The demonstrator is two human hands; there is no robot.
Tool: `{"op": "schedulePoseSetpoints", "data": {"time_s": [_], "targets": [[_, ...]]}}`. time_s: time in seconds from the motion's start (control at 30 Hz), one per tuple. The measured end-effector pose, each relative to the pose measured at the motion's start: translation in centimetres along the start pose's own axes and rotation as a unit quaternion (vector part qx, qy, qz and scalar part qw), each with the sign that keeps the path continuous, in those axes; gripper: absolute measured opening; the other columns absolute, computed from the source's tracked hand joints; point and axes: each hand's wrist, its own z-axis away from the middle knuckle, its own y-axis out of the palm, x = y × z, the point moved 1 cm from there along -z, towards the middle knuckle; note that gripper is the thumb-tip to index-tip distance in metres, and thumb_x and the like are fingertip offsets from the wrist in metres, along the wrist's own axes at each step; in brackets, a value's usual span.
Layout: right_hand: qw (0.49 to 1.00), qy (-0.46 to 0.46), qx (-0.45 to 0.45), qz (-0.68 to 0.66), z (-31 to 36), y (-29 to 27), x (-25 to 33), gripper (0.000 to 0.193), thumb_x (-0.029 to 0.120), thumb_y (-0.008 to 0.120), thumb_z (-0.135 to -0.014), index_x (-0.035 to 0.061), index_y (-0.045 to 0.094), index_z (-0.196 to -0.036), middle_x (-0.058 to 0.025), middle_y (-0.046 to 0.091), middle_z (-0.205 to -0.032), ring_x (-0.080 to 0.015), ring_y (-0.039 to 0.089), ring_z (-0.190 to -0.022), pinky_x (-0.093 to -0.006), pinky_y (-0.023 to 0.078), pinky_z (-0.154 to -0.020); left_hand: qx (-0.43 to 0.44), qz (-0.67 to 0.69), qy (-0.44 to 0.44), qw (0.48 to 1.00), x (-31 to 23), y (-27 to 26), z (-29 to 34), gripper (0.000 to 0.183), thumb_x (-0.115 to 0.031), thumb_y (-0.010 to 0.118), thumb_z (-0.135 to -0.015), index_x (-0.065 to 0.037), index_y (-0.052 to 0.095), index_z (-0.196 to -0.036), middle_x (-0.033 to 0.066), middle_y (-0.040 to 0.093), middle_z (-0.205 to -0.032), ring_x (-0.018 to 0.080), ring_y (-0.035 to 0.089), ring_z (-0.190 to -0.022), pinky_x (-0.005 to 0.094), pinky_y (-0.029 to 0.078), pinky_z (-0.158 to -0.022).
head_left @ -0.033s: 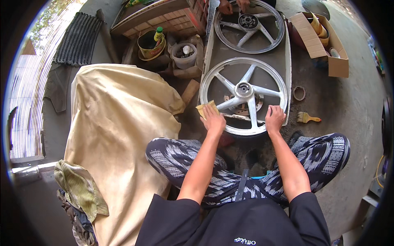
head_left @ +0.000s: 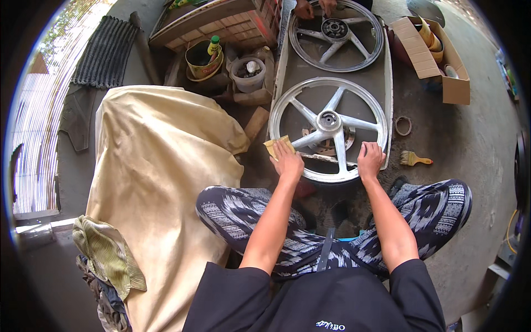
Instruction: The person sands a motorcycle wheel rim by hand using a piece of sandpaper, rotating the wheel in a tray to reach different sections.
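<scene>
My left hand [head_left: 287, 161] holds a yellow sheet [head_left: 270, 146] against the near-left rim of the spoked wheel [head_left: 328, 121], which lies flat before me. My right hand [head_left: 370, 159], apart from the left, clasps its near-right rim; farther right lies a brush [head_left: 415, 159].

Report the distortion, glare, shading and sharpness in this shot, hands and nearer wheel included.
Head view, edges: a dark fisheye border, with the slatted wall curving and washed out by glare at far left; head view, left: soft shading along folds of the beige cloth; head view, centre: the five-spoke wheel, left hand and right hand look fairly sharp.
</scene>
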Motion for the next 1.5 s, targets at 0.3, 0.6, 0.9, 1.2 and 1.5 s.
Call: {"op": "schedulePoseSetpoints", "data": {"time_s": [0.3,0.6,0.9,1.2,1.5], "targets": [[1.0,0.012,0.012,0.009,-0.1,-0.2,-0.5,0.011,0.019,0.063,-0.093,0.0126,0.07,-0.096,-0.0027,0.064,-0.098,-0.0241,0.06,-0.1,-0.0423,0.042,-0.088,0.037,-0.065,-0.012,0.997,-2.0,-0.6,3.4,0.083,-0.052,0.034,-0.101,0.009,0.021,-0.155,0.0232,0.018,-0.165,0.0336,0.012,-0.155,0.0625,-0.007,-0.12],[1.0,0.026,0.01,0.011,0.1,0.1,-0.9,0.009,0.02,0.064,-0.092,0.0147,0.069,-0.098,-0.0021,0.063,-0.099,-0.0234,0.06,-0.1,-0.0414,0.042,-0.089,0.15,-0.169,0.003,0.974,-5.9,-1.7,6.6,0.083,-0.056,0.032,-0.102,0.014,0.038,-0.146,0.0284,0.029,-0.159,0.0378,0.017,-0.153,0.0628,-0.002,-0.12],[1.0,0.023,0.007,-0.013,0.0,0.1,-0.3,0.009,0.02,0.064,-0.092,0.0142,0.07,-0.097,-0.0016,0.063,-0.099,-0.0223,0.06,-0.101,-0.0406,0.041,-0.089,0.066,-0.141,0.075,0.985,-3.4,-2.0,5.1,0.073,-0.049,0.031,-0.104,0.014,0.054,-0.134,0.0295,0.044,-0.149,0.0444,0.031,-0.146,0.0629,0.006,-0.12],[0.999,0.021,-0.004,-0.027,-0.1,1.0,-0.7,0.009,0.02,0.065,-0.092,0.0151,0.07,-0.096,-0.0015,0.063,-0.099,-0.0224,0.06,-0.1,-0.0406,0.041,-0.089,-0.003,-0.078,0.239,0.968,-2.2,-3.9,7.2,0.037,-0.027,0.047,-0.098,-0.001,0.074,-0.094,0.0198,0.074,-0.099,0.0362,0.069,-0.103,0.0694,0.026,-0.112],[1.0,0.018,0.001,-0.016,0.1,0.9,-0.7,0.01,0.02,0.064,-0.093,0.0134,0.071,-0.097,-0.0028,0.064,-0.099,-0.0238,0.06,-0.1,-0.0418,0.041,-0.088,0.063,0.018,0.367,0.928,-7.3,-1.0,11.5,0.062,-0.051,0.066,-0.088,-0.009,0.057,-0.133,0.0125,0.061,-0.132,0.028,0.06,-0.121,0.0584,0.028,-0.112]]}}
